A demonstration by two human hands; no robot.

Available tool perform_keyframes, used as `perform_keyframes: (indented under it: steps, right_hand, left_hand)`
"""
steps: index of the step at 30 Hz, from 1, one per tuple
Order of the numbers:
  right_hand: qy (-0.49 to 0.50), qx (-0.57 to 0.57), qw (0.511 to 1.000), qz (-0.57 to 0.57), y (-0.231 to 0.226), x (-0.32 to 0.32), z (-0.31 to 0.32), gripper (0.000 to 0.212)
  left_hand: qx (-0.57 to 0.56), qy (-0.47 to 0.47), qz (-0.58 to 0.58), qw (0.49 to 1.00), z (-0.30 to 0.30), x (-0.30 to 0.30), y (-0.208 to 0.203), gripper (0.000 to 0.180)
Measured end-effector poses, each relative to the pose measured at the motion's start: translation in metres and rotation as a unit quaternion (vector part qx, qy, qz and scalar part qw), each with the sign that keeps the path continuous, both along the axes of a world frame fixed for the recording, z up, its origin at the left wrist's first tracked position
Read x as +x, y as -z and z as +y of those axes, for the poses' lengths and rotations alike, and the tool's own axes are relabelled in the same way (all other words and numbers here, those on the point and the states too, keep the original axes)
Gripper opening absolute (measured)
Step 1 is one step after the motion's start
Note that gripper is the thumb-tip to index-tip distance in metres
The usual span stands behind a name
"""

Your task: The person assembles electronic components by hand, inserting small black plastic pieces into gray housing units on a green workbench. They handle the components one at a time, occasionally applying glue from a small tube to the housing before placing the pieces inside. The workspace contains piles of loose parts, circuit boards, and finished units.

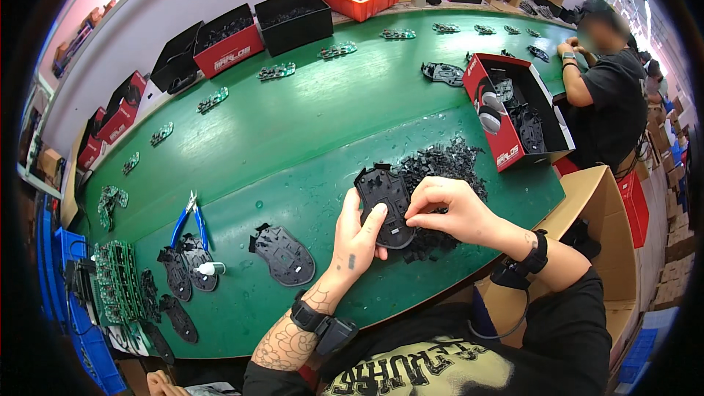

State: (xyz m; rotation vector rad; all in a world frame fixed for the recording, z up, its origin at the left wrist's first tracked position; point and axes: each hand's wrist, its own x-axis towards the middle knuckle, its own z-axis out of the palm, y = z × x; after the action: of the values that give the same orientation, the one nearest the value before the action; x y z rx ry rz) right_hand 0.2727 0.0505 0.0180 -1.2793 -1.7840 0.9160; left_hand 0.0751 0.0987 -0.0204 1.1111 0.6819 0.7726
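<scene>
My left hand (358, 238) is wrapped round the side of a black plastic mouse shell (384, 194), held tilted above the table with its ribbed inside showing. The thumb presses on its face. At the shell's right edge, my right hand (449, 207) has thumb and forefinger pinched together; whatever sits between them is too small to make out. Behind and below that hand spreads a heap of small black plastic parts (444, 161). Another mouse shell (282, 255) lies on the table left of my left hand.
Blue-handled pliers (192, 220), a small white bottle (211, 268) and more shells (176, 275) lie at left, beside stacked green circuit boards (117, 282). A red box (506, 114) with black parts stands at right. Boards line the green table (293, 125); a co-worker (605, 73) sits far right.
</scene>
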Motion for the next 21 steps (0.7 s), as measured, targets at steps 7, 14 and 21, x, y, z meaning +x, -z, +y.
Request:
perform_keyframes:
  steps: [7, 14, 21]
  right_hand:
    - [-0.01, -0.012, 1.0, -0.022, 0.0, -0.001, 0.0, 0.01]
    - [0.002, -0.05, 0.999, -0.011, -0.002, -0.005, -0.003, 0.009]
    - [0.012, -0.07, 0.997, -0.043, -0.002, -0.012, -0.001, 0.01]
  left_hand:
    - [0.003, 0.009, 0.009, 1.0, 0.0, -0.002, 0.003, 0.032]
    - [0.014, 0.006, -0.003, 1.0, -0.002, 0.0, 0.003, 0.031]
    - [0.03, 0.001, -0.009, 1.0, -0.001, -0.004, 0.01, 0.028]
